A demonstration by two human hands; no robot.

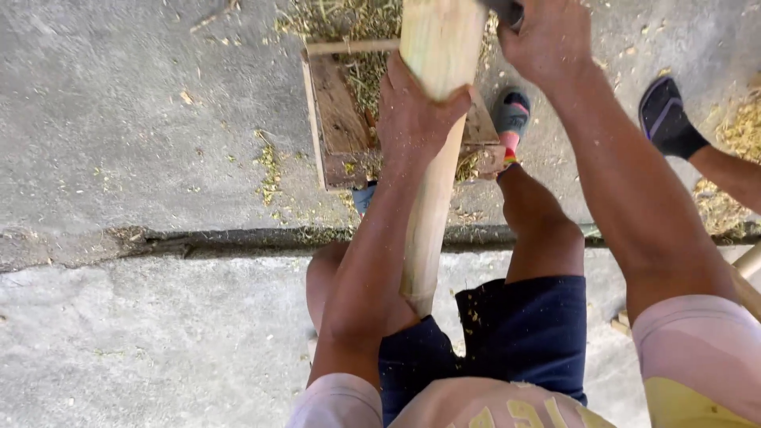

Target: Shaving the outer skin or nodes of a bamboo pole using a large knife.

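While the left hand (412, 119) wraps tight around a pale, peeled wooden pole (432, 158), that pole slants from the lap up across a worn wooden block (337, 119) on the concrete. Its top is cut off. The right hand (547, 36) closes on a dark tool (507, 11), mostly out of frame.

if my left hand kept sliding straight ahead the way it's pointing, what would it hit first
Probably more of the pale wooden pole that the left hand grips, which runs on past the picture's top edge. The wooden crate lies underneath; depth is unclear.
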